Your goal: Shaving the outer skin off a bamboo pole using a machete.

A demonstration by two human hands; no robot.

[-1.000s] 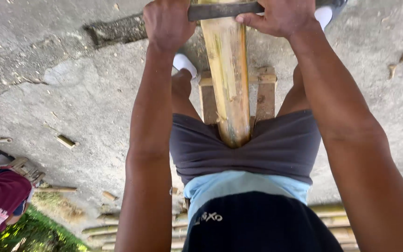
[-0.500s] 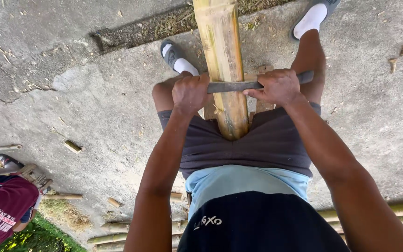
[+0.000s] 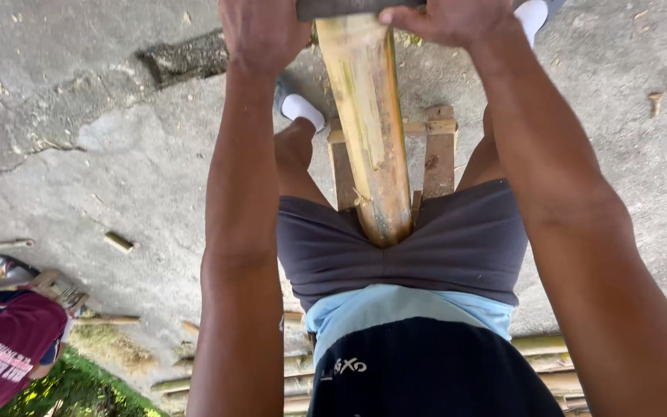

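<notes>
With both arms stretched forward, the left hand and the right hand each wrap one end of a dark flat metal blade laid crosswise over the long yellow-green bamboo pole; fingers clamped around the blade on either side. Pole runs lengthwise between the thighs, near end butted against the grey shorts, resting over a small wooden stool on the cracked concrete floor. Judgement: the stroke goes best with the blade square to the pole, both wrists level, and even pull so the edge skims instead of digging. Hazard: near end slipping off the lap. Another person's maroon sleeve at lower left, well apart.
</notes>
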